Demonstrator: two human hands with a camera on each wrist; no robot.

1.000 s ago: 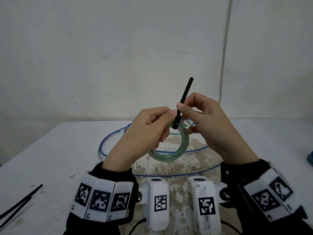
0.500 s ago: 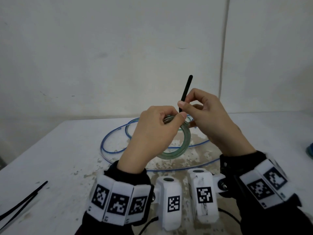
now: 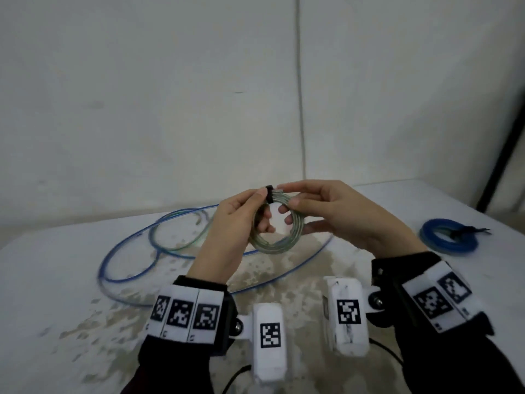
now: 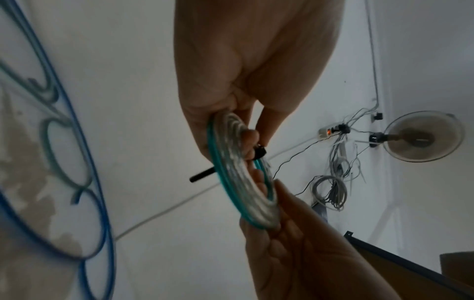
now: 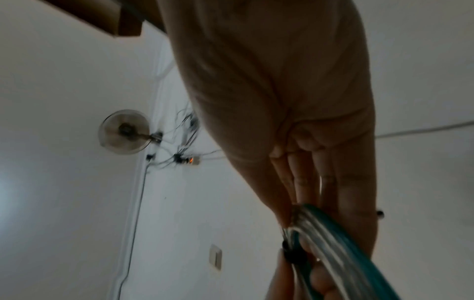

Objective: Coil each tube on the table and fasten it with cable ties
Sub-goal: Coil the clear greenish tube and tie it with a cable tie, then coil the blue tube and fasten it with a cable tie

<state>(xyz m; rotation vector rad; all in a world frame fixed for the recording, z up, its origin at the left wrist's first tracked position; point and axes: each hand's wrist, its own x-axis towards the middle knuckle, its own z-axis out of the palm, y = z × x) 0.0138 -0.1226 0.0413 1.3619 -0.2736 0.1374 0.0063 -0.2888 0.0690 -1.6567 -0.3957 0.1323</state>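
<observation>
Clear-green coil [image 3: 277,223] stands upright between our hands: left hand [image 3: 230,231] pinches near the black cable tie [image 3: 269,193] at twelve o'clock, right hand [image 3: 338,214] grasps three o'clock.

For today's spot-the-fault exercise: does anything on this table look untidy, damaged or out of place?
The white table has worn, brownish patches in front of the hands, and long blue and green tubes still sprawl uncoiled across it.

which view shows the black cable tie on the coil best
Left wrist: the cable tie shows both its head and its tail poking past the coiled tube. Head view shows only the band; right wrist shows it dark and blurred.
</observation>
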